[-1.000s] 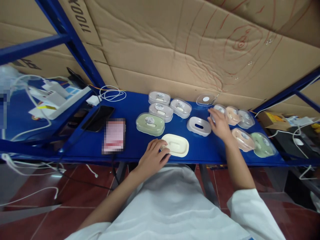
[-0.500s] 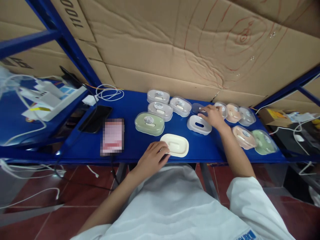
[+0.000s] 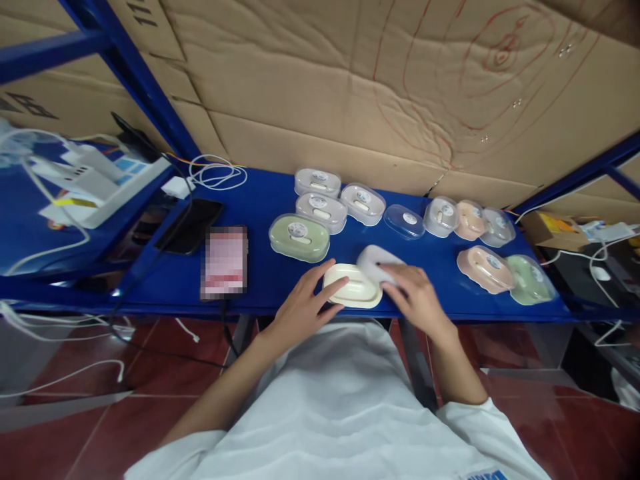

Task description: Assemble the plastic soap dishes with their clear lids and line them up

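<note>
My left hand (image 3: pixel 309 299) grips the left end of a cream oval dish (image 3: pixel 356 295) with a raised middle, near the table's front edge. Its fingers reach over the rim and into the dish. In my right hand (image 3: pixel 414 297) is a pale lavender oval shell (image 3: pixel 376 261), tilted so that its near side meets the dish's right end. The right fingers and some blur hide part of the shell. Behind it, a clear oval lid (image 3: pixel 404 222) with a round sticker lies by itself on the table.
Several lidded oval boxes, among them a green box (image 3: pixel 299 239), stand back left. More boxes, such as a peach box (image 3: pixel 485 269), stand right. A phone (image 3: pixel 190 228), a blurred-out pink item (image 3: pixel 225 261) and a coiled white cable (image 3: pixel 218 173) lie left. Cardboard (image 3: pixel 310 100) walls the back.
My right hand has come toward me, bringing the lavender shell from beside the clear lid to the cream dish and tilting it. My left fingers have spread farther over the dish.
</note>
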A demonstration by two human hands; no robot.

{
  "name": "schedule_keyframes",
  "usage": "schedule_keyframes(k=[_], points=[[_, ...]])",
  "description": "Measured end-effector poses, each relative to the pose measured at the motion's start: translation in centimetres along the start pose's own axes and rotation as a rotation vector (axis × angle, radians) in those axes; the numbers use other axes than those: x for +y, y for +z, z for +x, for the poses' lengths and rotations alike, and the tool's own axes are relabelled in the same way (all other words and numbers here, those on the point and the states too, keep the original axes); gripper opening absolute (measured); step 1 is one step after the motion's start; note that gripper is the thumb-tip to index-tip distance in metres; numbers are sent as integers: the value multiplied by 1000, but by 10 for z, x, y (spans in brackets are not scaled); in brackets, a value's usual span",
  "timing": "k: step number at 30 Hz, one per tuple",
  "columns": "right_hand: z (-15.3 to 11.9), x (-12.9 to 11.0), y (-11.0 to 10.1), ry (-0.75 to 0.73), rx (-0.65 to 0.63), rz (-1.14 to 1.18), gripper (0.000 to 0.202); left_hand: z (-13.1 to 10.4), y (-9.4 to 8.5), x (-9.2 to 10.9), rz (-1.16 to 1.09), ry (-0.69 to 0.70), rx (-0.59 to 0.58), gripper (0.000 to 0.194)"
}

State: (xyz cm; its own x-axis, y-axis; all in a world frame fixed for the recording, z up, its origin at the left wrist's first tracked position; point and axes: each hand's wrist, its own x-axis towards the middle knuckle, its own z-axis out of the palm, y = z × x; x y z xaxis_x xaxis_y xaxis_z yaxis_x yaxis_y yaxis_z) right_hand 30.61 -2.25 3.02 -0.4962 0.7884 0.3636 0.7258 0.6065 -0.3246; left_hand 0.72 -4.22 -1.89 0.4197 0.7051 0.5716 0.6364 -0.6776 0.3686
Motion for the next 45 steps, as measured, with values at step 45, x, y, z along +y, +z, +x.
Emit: schedule_keyframes(k=[45], points=[[22,-10,24,-391,-174,181,34,-1,-3,-9,-327,-270,-117,77]])
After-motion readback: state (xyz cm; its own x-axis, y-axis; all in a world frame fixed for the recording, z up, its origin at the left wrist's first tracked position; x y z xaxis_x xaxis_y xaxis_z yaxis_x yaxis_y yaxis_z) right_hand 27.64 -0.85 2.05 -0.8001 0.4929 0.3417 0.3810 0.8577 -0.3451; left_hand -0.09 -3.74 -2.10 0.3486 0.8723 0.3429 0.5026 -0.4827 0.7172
